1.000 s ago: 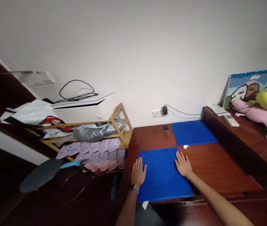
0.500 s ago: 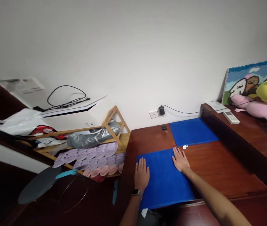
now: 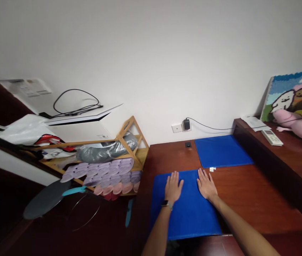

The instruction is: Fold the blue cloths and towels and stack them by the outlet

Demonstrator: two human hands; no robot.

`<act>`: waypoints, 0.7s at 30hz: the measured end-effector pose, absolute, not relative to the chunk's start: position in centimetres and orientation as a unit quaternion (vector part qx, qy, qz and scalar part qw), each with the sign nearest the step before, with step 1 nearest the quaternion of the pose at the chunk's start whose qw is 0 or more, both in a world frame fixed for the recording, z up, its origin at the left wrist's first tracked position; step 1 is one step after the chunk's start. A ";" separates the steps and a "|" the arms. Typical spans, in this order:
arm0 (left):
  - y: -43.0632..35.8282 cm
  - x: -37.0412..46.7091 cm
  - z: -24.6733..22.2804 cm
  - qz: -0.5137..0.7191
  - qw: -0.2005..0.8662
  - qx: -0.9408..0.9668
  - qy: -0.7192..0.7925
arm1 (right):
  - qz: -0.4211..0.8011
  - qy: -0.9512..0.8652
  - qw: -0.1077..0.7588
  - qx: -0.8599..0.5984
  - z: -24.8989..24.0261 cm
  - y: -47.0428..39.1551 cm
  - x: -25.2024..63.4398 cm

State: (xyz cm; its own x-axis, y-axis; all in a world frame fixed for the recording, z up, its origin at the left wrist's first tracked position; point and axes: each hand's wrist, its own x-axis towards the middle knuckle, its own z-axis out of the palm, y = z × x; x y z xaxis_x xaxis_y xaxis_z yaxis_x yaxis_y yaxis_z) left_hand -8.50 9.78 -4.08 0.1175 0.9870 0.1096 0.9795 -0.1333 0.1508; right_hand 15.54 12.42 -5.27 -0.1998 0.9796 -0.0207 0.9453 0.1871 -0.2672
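Observation:
A flat blue mat [image 3: 188, 209] lies on the reddish-brown wooden desk [image 3: 252, 195], its near edge at the desk's front. My left hand [image 3: 173, 188] rests flat on the mat's upper left part, fingers stretched out; a watch is on that wrist. On the mat's upper right edge my right hand [image 3: 206, 185] lies flat, fingers a little apart. Neither hand holds anything. A second blue mat [image 3: 222, 152] lies farther back against the wall, with small white tags [image 3: 212, 169] at its near corner.
At left stands a wooden rack [image 3: 140, 156] with purple and pink slippers [image 3: 103, 177] and a white box [image 3: 84, 131]. A black plug adapter [image 3: 186, 123] sits in the wall socket. On the raised right ledge are a remote [image 3: 272, 137], a pink plush toy [image 3: 297, 124] and a picture [image 3: 292, 92].
My left hand has slid right, from the mat's left edge inward. My right hand stays near the mat's upper right corner. The view has shifted slightly.

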 end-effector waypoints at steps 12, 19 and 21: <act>7.4 -17.4 -4.0 0.090 -0.009 0.675 0.732 | 0.123 -0.765 0.050 -0.630 -4.3 11.5 16.4; 7.4 -17.8 -4.3 0.110 -0.019 0.678 0.727 | 0.089 -0.761 0.095 -0.636 -7.4 3.9 17.2; 7.5 -18.1 -3.8 0.110 -0.031 0.680 0.724 | 0.092 -0.759 0.090 -0.638 -7.3 2.8 17.0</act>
State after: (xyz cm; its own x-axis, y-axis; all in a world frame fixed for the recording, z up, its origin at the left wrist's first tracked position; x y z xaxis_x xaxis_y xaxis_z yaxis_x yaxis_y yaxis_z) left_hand -18.08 7.50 -3.82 -0.0733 0.9782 0.1945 0.9918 0.0510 0.1176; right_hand 16.98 2.82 -7.25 -0.1689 0.9855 0.0181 0.9524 0.1679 -0.2543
